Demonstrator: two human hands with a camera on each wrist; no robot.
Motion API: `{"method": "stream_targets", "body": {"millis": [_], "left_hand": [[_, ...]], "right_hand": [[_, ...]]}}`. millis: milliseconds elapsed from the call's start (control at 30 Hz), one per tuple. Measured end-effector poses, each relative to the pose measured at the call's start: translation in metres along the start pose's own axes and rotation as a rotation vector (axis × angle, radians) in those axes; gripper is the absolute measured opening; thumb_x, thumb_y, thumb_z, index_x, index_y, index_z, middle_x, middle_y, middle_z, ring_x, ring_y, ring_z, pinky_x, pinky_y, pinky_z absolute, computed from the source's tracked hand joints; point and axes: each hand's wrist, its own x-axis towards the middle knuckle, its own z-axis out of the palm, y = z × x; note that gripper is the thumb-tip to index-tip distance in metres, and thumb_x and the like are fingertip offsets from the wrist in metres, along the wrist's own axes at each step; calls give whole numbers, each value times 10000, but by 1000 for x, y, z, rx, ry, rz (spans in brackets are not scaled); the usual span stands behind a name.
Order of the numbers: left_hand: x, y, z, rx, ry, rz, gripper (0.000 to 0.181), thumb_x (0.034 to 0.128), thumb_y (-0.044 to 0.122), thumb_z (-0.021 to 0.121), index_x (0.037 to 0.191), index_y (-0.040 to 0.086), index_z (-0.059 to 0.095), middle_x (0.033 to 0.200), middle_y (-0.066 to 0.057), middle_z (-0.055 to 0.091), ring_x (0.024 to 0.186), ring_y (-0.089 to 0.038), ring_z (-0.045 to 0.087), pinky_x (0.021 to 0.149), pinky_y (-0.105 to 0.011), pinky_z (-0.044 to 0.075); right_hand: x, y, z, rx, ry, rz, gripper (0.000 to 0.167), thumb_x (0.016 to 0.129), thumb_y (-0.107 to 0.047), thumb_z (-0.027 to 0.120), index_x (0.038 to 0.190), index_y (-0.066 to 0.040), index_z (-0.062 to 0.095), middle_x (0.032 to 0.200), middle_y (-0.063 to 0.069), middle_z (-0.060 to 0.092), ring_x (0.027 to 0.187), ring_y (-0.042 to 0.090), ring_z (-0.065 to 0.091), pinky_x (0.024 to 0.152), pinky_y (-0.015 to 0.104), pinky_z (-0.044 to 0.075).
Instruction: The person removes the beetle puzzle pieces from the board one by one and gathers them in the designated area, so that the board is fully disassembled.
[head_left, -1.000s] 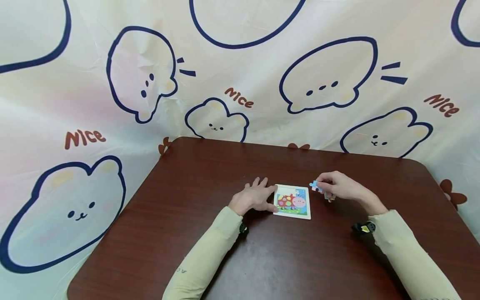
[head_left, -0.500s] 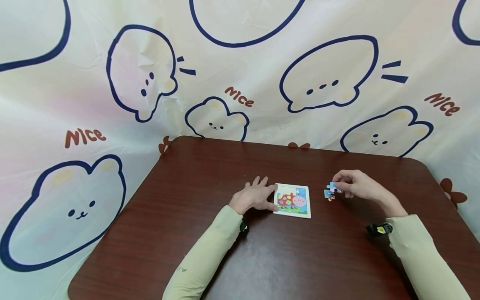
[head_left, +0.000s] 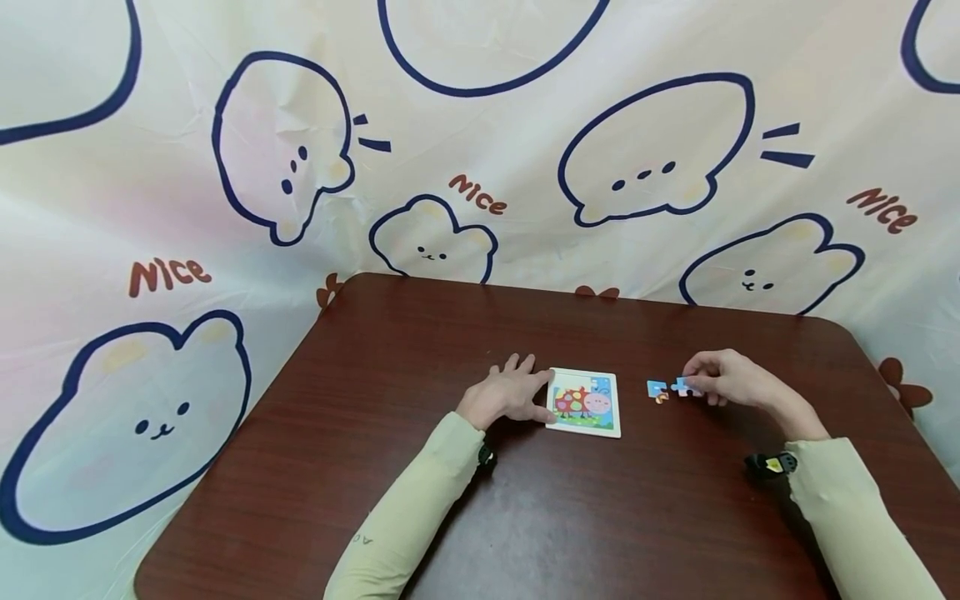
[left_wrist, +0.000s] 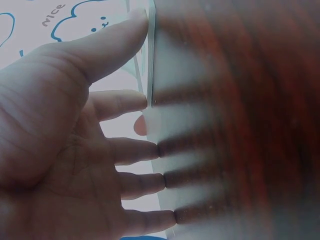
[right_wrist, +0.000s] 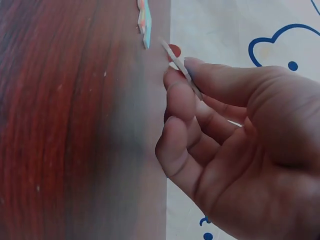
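A white-framed puzzle board [head_left: 584, 402] with a ladybug picture lies on the table; its upper left part shows plain white. The left hand [head_left: 507, 395] rests spread at the board's left edge, thumb and a finger touching it; in the left wrist view the hand [left_wrist: 75, 130] has its fingertips on the table. Right of the board, the right hand [head_left: 731, 379] pinches a blue and pink puzzle piece [head_left: 686, 387]. The right wrist view shows that piece [right_wrist: 181, 66] edge-on between thumb and fingers of the right hand [right_wrist: 235, 130], tilted above the table.
Between the board and the right hand lie a blue piece [head_left: 656, 388] and a small orange-brown one [head_left: 662, 399]. The dark wooden table [head_left: 555, 517] meets a cartoon-printed curtain [head_left: 525, 150] behind its far edge.
The right hand has moved right with its piece, away from the board and past the loose pieces, which now show fully. The left hand and the board have stayed in place.
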Motion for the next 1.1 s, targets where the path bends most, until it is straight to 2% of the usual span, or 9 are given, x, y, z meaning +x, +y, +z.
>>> {"method": "stream_targets", "body": {"millis": [200,367,700,833,1100], "left_hand": [[0,0,1,-20,-4,-3,807,891,554,641,1562,308,267,1666,-95,98,1540,-344,44,1211,-565,142],[0,0,2,-8,6,1,800,891,551,644,1559,308,276,1663,-99,115,1539,-345,60,1207,-566,156],[-1,-3,2,4,-2,-4,792,897,567,625,1559,322,268,1665,-94,106,1540,-339,56,1208,-566,154],[-1,-2,2,2,-3,-1,795,897,569,624,1561,321,265,1665,-94,102,1540,-341,52,1209,-567,151],[0,-1,0,-9,3,5,797,895,561,633,1560,316,269,1664,-99,103,1539,-343,48,1208,-571,148]], "right_hand": [[2,7,2,-4,-21,-1,206,955,-228,643,1033,-40,609,764,68,611,619,186,574,552,308,521],[3,9,6,0,-35,30,221,950,-242,651,1017,-41,591,762,59,598,601,196,569,522,320,511],[6,2,10,-93,-10,122,236,950,-289,649,947,-79,541,771,45,589,582,191,558,509,340,488],[5,0,10,-125,3,126,216,956,-276,643,936,-92,532,776,42,586,596,185,548,503,330,478],[5,1,11,-117,-18,133,259,950,-305,652,917,-69,549,780,47,590,652,179,539,566,321,513]]}}
